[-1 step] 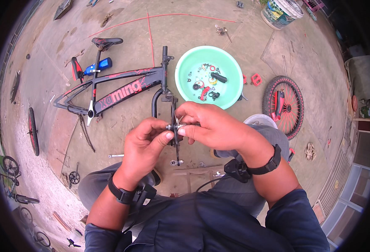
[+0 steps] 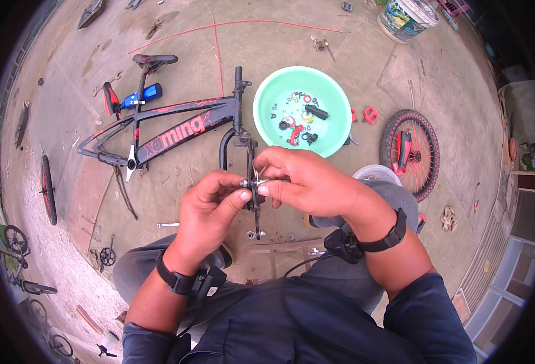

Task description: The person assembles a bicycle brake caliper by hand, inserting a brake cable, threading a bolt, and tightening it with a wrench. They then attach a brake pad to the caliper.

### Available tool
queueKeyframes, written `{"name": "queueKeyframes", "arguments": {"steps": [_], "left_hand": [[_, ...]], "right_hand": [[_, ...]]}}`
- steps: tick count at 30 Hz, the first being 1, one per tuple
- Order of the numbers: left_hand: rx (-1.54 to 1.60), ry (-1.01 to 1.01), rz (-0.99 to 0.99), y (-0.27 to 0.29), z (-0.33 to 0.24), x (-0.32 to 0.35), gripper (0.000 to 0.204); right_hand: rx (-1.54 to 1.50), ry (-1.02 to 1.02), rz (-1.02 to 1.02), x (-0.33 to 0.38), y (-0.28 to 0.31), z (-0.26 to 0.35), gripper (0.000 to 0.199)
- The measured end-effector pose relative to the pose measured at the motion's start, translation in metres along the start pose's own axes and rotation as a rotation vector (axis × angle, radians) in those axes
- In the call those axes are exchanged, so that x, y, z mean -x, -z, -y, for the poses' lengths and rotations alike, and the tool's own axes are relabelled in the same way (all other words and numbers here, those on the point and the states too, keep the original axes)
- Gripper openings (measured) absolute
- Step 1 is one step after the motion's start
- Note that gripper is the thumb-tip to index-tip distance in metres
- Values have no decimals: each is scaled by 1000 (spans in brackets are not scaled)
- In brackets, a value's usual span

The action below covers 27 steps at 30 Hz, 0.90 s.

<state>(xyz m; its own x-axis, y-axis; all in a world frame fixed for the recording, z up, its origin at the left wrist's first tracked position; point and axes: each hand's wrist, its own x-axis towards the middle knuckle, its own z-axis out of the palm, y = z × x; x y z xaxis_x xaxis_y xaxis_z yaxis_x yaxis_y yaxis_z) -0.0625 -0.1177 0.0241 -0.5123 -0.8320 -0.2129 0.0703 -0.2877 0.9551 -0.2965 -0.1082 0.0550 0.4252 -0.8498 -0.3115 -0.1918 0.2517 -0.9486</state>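
Left hand (image 2: 209, 200) and right hand (image 2: 304, 182): fingertips close together, pinching a metal fitting (image 2: 245, 182) from opposite sides, midway along an upright dark bar (image 2: 256, 212). The opposed grip appears to brace the fitting against twisting. Whether the bar joins the bicycle frame (image 2: 176, 130), lying on the concrete floor (image 2: 340, 54), cannot be told. The green basin (image 2: 334, 109) probably corrals small parts within arm's reach. Clearance: the basin's near rim sits just beyond the right hand; the frame's front end limits forward movement; more room lies toward the lap.
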Motion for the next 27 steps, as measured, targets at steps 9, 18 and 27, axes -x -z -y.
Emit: {"name": "queueKeyframes", "arguments": {"steps": [9, 18, 27], "left_hand": [[80, -3, -4, 0, 4, 0, 15], [59, 9, -1, 0, 4, 1, 16], [67, 11, -15, -1, 3, 2, 18]], "right_hand": [[12, 52, 26, -2, 3, -4, 26], [-8, 41, 10, -5, 1, -9, 28], [2, 42, 13, -3, 2, -6, 33]]}}
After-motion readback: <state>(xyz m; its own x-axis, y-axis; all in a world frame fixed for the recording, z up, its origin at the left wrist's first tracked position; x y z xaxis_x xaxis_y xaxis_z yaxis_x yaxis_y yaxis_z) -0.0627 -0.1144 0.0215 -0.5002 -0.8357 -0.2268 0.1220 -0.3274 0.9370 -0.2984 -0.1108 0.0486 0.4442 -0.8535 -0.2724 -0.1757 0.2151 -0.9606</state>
